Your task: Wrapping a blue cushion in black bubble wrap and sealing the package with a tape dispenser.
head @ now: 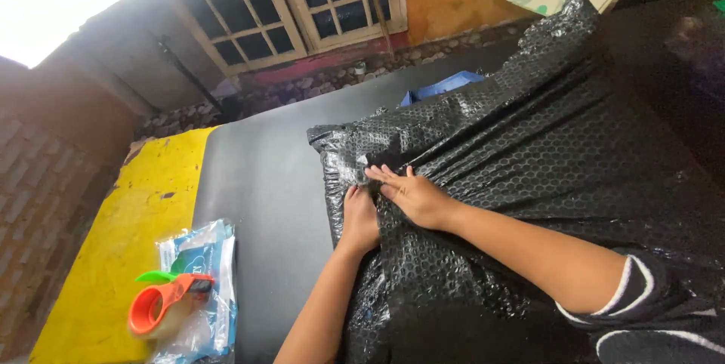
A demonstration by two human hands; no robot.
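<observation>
While both arms are reaching forward over the dark counter (264, 183), the hands are pressing down on a large sheet of black bubble wrap (544, 145) that is lying across most of the counter's right half. The right hand (411, 194) is lying flat and open, fingers stretched out together, palm down on a fold near the sheet's left edge; it is gripping nothing. The left hand (359, 217) is resting just beside it, touching the wrap too, with its fingers curling down at the edge; whether they are pinching the sheet cannot be told. To the left, on a yellow surface (128, 235), an orange tape dispenser (162, 303) is sitting on a small stack of clear plastic bags with blue print (208, 258), well apart from the hands. A blue tray (442, 86) is peeking out beyond the wrap's far edge.
</observation>
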